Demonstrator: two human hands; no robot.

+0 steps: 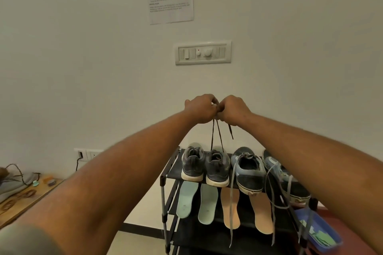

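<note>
Both hands are raised in front of the wall, knuckles nearly touching. The left hand and the right hand each have their fingers curled tight, pinching the dark lace between them. Two strands of the lace drop from the hands to the dark grey shoe, and a short loose end hangs under the right hand.

The shoe stands heel-out on the top shelf of a black shoe rack, just beside its matching shoe on the left. To its right stand two blue shoes with pale laces trailing over the shelf edge; the right forearm covers part of the farther one. Two green insoles and two tan insoles hang below the shelf front. A blue tray sits low at the right. A switch panel is on the wall above the hands, and a wooden table with cables stands well to the left.
</note>
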